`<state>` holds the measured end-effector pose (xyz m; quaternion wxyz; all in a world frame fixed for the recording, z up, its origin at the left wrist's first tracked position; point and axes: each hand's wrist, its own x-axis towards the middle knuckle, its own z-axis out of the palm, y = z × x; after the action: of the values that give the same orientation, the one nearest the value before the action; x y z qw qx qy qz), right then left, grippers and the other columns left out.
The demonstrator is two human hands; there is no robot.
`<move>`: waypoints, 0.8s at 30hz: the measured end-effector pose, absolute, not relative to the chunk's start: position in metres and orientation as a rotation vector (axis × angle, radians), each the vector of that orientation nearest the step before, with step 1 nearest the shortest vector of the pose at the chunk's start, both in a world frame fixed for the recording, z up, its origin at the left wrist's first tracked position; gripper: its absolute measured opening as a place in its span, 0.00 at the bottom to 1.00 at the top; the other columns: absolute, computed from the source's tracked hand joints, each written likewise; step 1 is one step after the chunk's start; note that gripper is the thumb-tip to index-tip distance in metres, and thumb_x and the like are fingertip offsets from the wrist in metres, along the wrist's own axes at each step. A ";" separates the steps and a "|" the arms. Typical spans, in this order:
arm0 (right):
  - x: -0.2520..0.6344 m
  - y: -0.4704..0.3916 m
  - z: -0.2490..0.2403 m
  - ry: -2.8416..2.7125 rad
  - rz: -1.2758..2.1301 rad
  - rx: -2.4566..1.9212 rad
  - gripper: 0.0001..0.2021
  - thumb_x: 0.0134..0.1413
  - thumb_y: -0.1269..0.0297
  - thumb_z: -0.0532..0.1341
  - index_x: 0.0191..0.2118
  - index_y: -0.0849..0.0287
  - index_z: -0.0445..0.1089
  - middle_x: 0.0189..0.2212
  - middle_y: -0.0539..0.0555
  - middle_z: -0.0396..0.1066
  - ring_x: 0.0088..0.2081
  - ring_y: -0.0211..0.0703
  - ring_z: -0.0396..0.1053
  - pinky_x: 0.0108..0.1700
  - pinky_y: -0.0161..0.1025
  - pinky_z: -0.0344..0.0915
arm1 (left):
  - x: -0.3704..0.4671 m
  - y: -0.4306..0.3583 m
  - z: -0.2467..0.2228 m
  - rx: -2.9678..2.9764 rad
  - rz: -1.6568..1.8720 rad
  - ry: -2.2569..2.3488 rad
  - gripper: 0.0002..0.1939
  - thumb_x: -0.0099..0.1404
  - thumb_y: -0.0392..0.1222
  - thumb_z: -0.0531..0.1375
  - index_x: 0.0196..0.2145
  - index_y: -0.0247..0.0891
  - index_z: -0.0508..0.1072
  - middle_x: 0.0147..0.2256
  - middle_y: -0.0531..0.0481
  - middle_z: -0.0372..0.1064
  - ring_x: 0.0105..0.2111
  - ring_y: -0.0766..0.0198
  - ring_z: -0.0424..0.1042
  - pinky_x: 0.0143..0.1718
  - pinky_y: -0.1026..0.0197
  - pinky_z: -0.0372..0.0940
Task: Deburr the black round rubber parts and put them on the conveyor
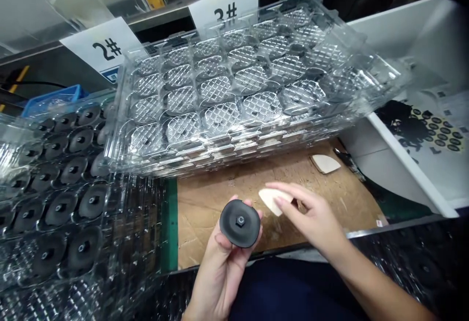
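My left hand (225,267) is closed round a black rounded cup-like part (234,237) with a hex nut in its centre, its hollow side facing up. To the right of it, my right hand (311,213) pinches a cream-coloured pad (270,199), pointed at one end, between thumb and fingers. The pad and the black part are apart. A similar cream pad (325,163) lies on the brown board (205,199) beyond my right hand.
A stack of clear compartment trays (220,120) stands ahead. At left, another clear tray holds several black parts (60,207). A white bin (406,164) at right contains small black round pieces (441,130). Signs 2# (106,47) and 3# (227,10) stand behind.
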<state>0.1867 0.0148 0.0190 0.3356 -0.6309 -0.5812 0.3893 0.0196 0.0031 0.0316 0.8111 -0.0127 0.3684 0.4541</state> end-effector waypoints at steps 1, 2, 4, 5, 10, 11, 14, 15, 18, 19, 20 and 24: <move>0.183 0.019 0.036 -1.470 0.930 -1.592 0.12 0.58 0.68 0.55 0.47 0.55 0.68 0.43 0.52 0.71 0.43 0.41 0.68 0.41 0.36 0.65 | 0.021 0.002 0.033 -0.012 0.983 0.803 0.25 0.51 0.47 0.64 0.49 0.49 0.70 0.49 0.47 0.69 0.50 0.54 0.67 0.52 0.55 0.62; 0.178 0.022 0.053 -1.493 0.870 -1.490 0.13 0.57 0.69 0.55 0.47 0.55 0.68 0.42 0.52 0.71 0.42 0.41 0.68 0.43 0.36 0.64 | 0.022 0.000 0.034 0.002 0.996 0.820 0.26 0.50 0.47 0.65 0.49 0.48 0.70 0.49 0.48 0.70 0.50 0.55 0.66 0.52 0.57 0.61; 0.168 0.022 0.080 -1.661 0.881 -1.268 0.12 0.57 0.71 0.54 0.45 0.59 0.69 0.38 0.52 0.72 0.39 0.40 0.68 0.43 0.37 0.64 | 0.022 -0.003 0.037 0.022 1.005 0.862 0.26 0.50 0.45 0.66 0.48 0.48 0.70 0.48 0.49 0.70 0.50 0.57 0.66 0.51 0.60 0.61; 0.164 0.021 0.089 -1.761 0.960 -1.193 0.12 0.57 0.72 0.54 0.44 0.60 0.69 0.36 0.52 0.72 0.37 0.40 0.68 0.42 0.36 0.64 | 0.021 -0.004 0.039 0.028 1.006 0.880 0.26 0.50 0.43 0.66 0.48 0.48 0.70 0.48 0.49 0.71 0.50 0.58 0.67 0.51 0.61 0.62; 0.155 0.022 0.094 -1.963 1.068 -1.166 0.11 0.56 0.74 0.53 0.41 0.60 0.70 0.33 0.51 0.72 0.33 0.37 0.67 0.38 0.34 0.62 | 0.019 -0.011 0.046 0.149 1.035 0.914 0.29 0.46 0.43 0.68 0.48 0.48 0.70 0.46 0.49 0.72 0.46 0.55 0.70 0.50 0.56 0.63; 0.153 0.022 0.093 -1.931 0.934 -1.164 0.12 0.56 0.73 0.53 0.43 0.62 0.69 0.34 0.53 0.71 0.33 0.39 0.66 0.38 0.36 0.62 | 0.020 -0.012 0.048 0.161 1.025 0.912 0.29 0.46 0.43 0.68 0.48 0.47 0.70 0.45 0.48 0.72 0.47 0.54 0.69 0.51 0.56 0.63; 0.155 0.014 0.092 -1.888 0.854 -1.021 0.12 0.57 0.73 0.53 0.44 0.66 0.68 0.34 0.55 0.71 0.34 0.39 0.66 0.41 0.37 0.61 | 0.020 -0.016 0.058 0.141 0.993 0.900 0.26 0.47 0.43 0.68 0.46 0.47 0.72 0.45 0.50 0.73 0.49 0.55 0.68 0.52 0.58 0.61; 0.159 0.008 0.094 -1.907 0.951 -0.976 0.11 0.56 0.74 0.53 0.43 0.65 0.69 0.33 0.53 0.71 0.34 0.37 0.66 0.41 0.34 0.61 | 0.020 -0.016 0.061 0.142 0.996 0.884 0.25 0.47 0.42 0.68 0.45 0.48 0.73 0.44 0.51 0.73 0.48 0.56 0.69 0.51 0.59 0.62; 0.177 -0.010 0.102 -1.944 1.148 -1.081 0.10 0.55 0.76 0.55 0.41 0.59 0.69 0.31 0.48 0.70 0.33 0.32 0.66 0.38 0.28 0.60 | 0.018 -0.018 0.067 0.186 1.009 0.815 0.26 0.42 0.40 0.70 0.42 0.46 0.74 0.43 0.52 0.74 0.43 0.59 0.72 0.46 0.63 0.66; 0.181 -0.014 0.104 -1.950 1.104 -1.171 0.11 0.55 0.76 0.55 0.42 0.58 0.69 0.31 0.48 0.70 0.32 0.33 0.65 0.37 0.29 0.60 | 0.017 -0.018 0.067 0.188 1.000 0.806 0.27 0.42 0.40 0.70 0.43 0.46 0.74 0.43 0.51 0.74 0.42 0.60 0.72 0.45 0.64 0.66; 0.185 -0.016 0.107 -1.961 1.013 -1.245 0.11 0.55 0.77 0.55 0.42 0.58 0.68 0.30 0.49 0.69 0.32 0.34 0.64 0.36 0.31 0.59 | 0.016 -0.019 0.067 0.174 0.977 0.805 0.26 0.43 0.41 0.70 0.43 0.46 0.74 0.43 0.51 0.75 0.42 0.61 0.72 0.45 0.66 0.66; 0.186 -0.002 0.111 -2.145 0.658 -1.055 0.10 0.57 0.72 0.54 0.40 0.55 0.71 0.25 0.50 0.65 0.29 0.38 0.58 0.34 0.37 0.56 | 0.012 -0.027 0.063 0.138 0.844 0.745 0.22 0.52 0.44 0.65 0.46 0.49 0.72 0.45 0.54 0.73 0.49 0.61 0.68 0.52 0.63 0.60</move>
<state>0.1856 -0.0018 0.1107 0.3250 -0.4022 -0.8183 0.2510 0.0120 -0.0273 0.0633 0.8434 0.0652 0.3527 0.4000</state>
